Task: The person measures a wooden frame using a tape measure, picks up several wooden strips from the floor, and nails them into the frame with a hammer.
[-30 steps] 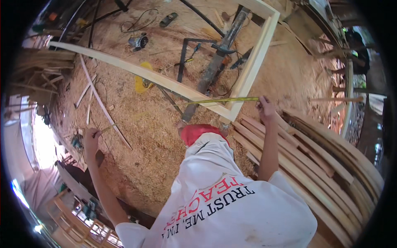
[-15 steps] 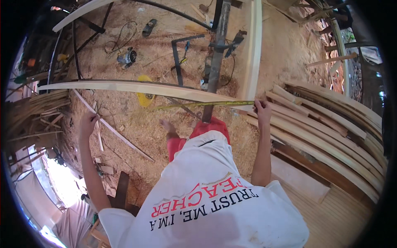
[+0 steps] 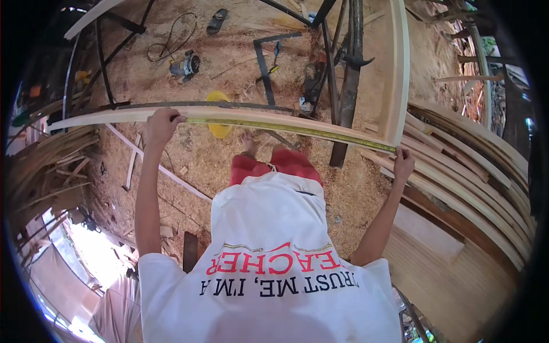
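A yellow measuring tape (image 3: 286,127) is stretched along the near face of a long pale wooden beam (image 3: 114,116) that lies crosswise in front of me. My left hand (image 3: 162,127) is closed on the tape's left end, against the beam. At the right end, by the corner where a second pale beam (image 3: 397,74) meets the first, my right hand (image 3: 404,166) pinches the tape between thumb and fingers. Whether the tape's case sits inside a fist cannot be made out.
Long planks (image 3: 457,188) are stacked to the right. Beyond the beam, a power tool (image 3: 185,66), a black carpenter's square (image 3: 264,71), a sandal (image 3: 217,22) and a yellow hard-hat-like object (image 3: 219,128) lie on sawdust. A dark post (image 3: 350,86) stands under the frame.
My left hand has moved up and right onto the beam, drawing the tape straight along it. My right hand has shifted right and slightly nearer. The view has shifted left.
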`<state>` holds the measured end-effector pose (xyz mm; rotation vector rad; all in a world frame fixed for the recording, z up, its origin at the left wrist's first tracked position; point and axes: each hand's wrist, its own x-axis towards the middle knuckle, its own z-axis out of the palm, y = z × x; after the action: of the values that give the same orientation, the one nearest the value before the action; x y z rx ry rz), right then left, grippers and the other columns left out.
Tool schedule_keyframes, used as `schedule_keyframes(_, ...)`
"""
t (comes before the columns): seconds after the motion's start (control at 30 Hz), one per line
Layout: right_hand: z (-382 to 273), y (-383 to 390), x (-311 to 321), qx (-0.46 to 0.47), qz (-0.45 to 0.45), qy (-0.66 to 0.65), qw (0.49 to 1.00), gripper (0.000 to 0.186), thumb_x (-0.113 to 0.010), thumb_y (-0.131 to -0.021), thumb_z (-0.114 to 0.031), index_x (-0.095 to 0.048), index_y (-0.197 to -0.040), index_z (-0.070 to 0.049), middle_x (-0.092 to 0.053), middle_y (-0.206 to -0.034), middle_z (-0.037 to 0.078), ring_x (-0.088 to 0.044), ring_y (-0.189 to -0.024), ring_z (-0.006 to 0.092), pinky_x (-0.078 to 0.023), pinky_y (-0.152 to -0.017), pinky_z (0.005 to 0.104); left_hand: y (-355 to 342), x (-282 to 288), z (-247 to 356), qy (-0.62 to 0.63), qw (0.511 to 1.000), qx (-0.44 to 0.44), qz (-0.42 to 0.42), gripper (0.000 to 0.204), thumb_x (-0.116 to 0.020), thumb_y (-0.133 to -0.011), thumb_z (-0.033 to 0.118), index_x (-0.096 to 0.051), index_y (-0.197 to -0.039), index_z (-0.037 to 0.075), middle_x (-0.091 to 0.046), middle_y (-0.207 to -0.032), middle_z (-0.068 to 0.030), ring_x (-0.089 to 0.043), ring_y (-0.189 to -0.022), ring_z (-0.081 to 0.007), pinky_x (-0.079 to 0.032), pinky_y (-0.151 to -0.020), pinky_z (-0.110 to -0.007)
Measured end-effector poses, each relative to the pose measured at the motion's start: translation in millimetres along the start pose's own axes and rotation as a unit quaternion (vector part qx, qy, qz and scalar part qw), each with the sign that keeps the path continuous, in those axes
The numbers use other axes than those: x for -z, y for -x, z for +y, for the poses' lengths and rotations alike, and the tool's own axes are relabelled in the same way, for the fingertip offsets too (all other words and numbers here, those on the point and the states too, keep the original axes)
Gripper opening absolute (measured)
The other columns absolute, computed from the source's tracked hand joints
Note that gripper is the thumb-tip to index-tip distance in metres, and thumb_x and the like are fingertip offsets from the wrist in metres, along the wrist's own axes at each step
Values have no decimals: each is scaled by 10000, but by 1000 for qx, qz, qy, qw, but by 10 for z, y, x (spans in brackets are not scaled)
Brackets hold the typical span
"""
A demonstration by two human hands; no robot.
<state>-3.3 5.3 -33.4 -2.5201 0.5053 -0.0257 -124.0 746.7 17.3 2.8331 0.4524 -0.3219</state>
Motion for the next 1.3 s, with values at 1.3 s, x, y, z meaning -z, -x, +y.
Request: schedule_keyframes(1.3, -888, 167, -559, 84, -102, -255, 958, 81, -655, -945, -68, -662, -1015, -28, -652, -875, 35, -599, -764, 113, -510, -695, 297, -172, 8, 174, -136, 989, 61, -25, 310, -784, -855, 402, -780, -1015, 137, -761, -937, -83, -726, -934, -316, -535, -829, -483)
